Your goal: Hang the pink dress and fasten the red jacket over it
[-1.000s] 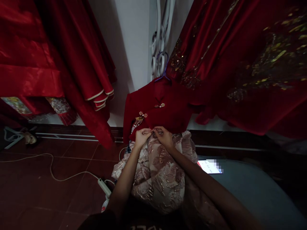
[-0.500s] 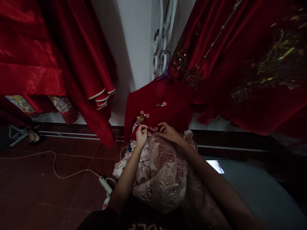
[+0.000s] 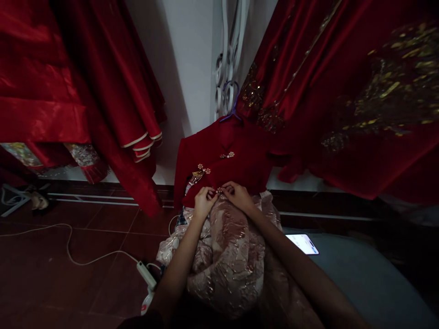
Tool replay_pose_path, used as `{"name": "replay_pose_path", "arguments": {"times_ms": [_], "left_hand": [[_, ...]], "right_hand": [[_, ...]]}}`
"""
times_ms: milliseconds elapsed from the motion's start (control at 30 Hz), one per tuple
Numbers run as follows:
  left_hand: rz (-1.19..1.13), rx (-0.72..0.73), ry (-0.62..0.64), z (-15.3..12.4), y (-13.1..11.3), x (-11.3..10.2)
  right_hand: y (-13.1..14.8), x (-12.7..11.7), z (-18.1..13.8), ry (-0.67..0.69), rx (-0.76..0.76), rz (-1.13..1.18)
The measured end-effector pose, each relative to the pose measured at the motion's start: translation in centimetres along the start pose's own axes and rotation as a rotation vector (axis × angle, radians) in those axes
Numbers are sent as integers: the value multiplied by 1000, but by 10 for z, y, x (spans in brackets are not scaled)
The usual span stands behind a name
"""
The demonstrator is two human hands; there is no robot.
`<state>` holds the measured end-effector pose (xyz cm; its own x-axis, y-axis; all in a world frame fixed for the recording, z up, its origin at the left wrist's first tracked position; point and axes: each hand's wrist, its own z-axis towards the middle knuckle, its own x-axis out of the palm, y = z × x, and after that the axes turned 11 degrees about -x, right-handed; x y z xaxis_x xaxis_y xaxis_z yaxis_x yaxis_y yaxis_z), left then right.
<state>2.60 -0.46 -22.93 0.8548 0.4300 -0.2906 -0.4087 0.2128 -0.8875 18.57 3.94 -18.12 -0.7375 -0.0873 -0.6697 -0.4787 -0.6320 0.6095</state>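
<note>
A red jacket point(image 3: 192, 146) hangs from a purple hanger point(image 3: 233, 114), with sparkling beaded clasps down its front. My left hand point(image 3: 203, 201) has its fingers closed at the left end of the lowest beaded clasp point(image 3: 218, 190), near the jacket's hem. Opposite it, my right hand point(image 3: 238, 196) pinches the right end of the same clasp; the fingertips partly hide it. Higher up sit another beaded clasp point(image 3: 227, 155) and, to the left, a tasselled clasp point(image 3: 199, 172). Shiny pinkish fabric point(image 3: 236, 256) lies bunched on my lap under both wrists.
Red garments point(image 3: 44, 68) hang on the left, and a sequinned red garment point(image 3: 343, 91) on the right. A lit phone point(image 3: 303, 244) rests on a grey-green surface point(image 3: 356, 274). On the tiled floor, a white cable point(image 3: 99, 260) runs to a power strip point(image 3: 146, 275).
The view has shifted slightly, so the scene sits lower and a little left. My hands have come closer together at the lowest clasp, the right one moving in toward the left.
</note>
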Motion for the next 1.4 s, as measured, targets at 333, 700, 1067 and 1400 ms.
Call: {"name": "replay_pose_path", "arguments": {"times_ms": [333, 700, 1067, 1400], "left_hand": [[-116, -78, 31, 0, -1, -2], [-100, -147, 7, -3, -10, -2], [-616, -421, -60, 34, -19, -2], [-911, -514, -211, 53, -38, -10]], "right_hand": [[1, 19, -7, -79, 5, 192], [1, 24, -11, -120, 27, 212], [13, 20, -9, -173, -30, -16], [23, 17, -12, -192, -26, 85]]}}
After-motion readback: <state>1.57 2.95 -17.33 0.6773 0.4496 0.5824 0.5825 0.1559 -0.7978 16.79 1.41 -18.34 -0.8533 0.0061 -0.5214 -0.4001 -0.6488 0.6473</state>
